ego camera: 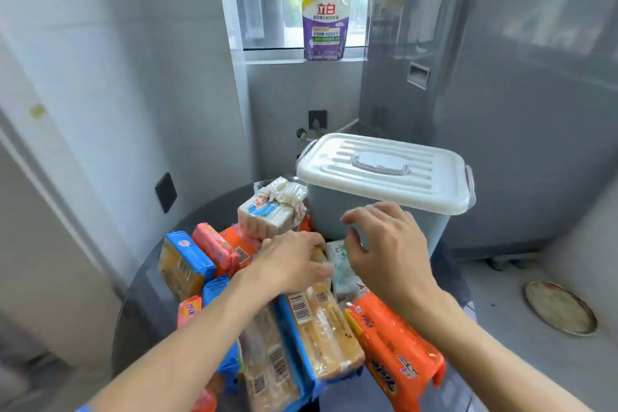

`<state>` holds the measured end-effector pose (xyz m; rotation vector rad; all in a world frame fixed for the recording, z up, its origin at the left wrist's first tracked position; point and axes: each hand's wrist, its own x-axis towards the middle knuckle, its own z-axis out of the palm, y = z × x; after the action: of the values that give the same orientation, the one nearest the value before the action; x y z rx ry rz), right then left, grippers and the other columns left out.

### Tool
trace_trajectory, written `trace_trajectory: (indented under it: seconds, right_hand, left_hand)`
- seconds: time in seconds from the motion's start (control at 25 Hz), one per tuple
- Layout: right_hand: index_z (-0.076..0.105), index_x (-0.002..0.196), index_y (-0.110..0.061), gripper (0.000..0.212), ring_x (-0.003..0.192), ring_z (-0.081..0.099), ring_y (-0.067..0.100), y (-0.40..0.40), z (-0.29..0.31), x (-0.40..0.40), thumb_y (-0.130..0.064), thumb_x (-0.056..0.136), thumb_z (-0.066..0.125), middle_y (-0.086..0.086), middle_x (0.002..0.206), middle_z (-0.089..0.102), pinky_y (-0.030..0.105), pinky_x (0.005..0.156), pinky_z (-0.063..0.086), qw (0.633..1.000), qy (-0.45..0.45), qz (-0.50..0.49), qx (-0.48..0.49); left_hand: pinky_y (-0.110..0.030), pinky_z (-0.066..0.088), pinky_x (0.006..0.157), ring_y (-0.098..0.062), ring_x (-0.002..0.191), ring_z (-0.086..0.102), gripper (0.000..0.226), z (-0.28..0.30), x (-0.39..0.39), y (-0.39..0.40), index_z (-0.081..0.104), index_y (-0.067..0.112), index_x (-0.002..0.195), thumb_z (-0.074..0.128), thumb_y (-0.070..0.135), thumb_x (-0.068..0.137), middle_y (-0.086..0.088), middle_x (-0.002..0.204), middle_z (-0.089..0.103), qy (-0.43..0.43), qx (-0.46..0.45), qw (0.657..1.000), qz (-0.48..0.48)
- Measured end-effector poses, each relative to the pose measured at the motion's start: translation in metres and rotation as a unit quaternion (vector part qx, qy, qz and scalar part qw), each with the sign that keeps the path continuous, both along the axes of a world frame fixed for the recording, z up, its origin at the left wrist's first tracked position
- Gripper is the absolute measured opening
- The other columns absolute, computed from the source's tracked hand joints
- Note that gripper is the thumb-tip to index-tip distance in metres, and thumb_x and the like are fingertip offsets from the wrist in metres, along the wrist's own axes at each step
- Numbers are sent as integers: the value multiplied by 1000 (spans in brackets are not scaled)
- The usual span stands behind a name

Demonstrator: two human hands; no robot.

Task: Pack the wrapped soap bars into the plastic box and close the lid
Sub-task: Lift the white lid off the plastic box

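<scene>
So right now both my hands are out over the soap pile on the dark round table (pixel 150 278). My left hand (pixel 291 264) is lying palm-down on top of the wrapped soap bars (pixel 317 321), fingers fairly straight and resting on a yellowish bar in blue wrap; the fingertips are blurred, so I can't tell if I'm actually pinching anything. My right hand (pixel 384 244) hangs just in front of the plastic box (pixel 334 214), fingers loosely curled with nothing in them, above a white-and-green bar (pixel 339 264). The box sits at the back of the table, right beside the pile, with its white lid (pixel 384 170) on. Orange packs (pixel 394 354) are near my right wrist, blue and pink ones on the left. A purple detergent pouch (pixel 324 23) stands on the windowsill, grey washing machine (pixel 501 94) to the right.
</scene>
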<state>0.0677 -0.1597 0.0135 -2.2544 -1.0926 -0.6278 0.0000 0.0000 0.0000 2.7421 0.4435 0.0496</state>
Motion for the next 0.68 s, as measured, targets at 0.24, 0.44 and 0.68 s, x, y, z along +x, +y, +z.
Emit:
trace_trajectory:
  seconds: [0.24, 0.44, 0.68]
  right_hand:
    - [34, 146, -23, 70, 146, 23, 33, 37, 36, 74, -46, 85, 60, 6, 158, 33, 56, 116, 14, 960, -16, -84, -268]
    - [46, 139, -28, 53, 124, 52, 30, 44, 22, 87, -53, 93, 44, -3, 149, 49, 50, 99, 38, 966, -50, -102, -233]
    - [57, 131, -24, 50, 118, 58, 34, 37, 15, 67, -51, 89, 58, 2, 140, 59, 52, 95, 41, 974, -78, -62, -201]
  left_hand:
    - [-55, 29, 103, -30, 129, 44, 36, 1, 30, 46, 56, 33, 122, 43, 40, 90, -4, 136, 52, -32, 266, 963, 26]
    - [-54, 38, 87, -42, 119, 42, 53, -10, 44, 89, 33, 51, 138, 25, 66, 88, -3, 148, 37, 35, 115, 984, 134]
    - [-57, 38, 102, -41, 128, 44, 58, 7, 46, 116, 38, 53, 141, 33, 60, 84, -4, 146, 48, 33, -25, 979, 202]
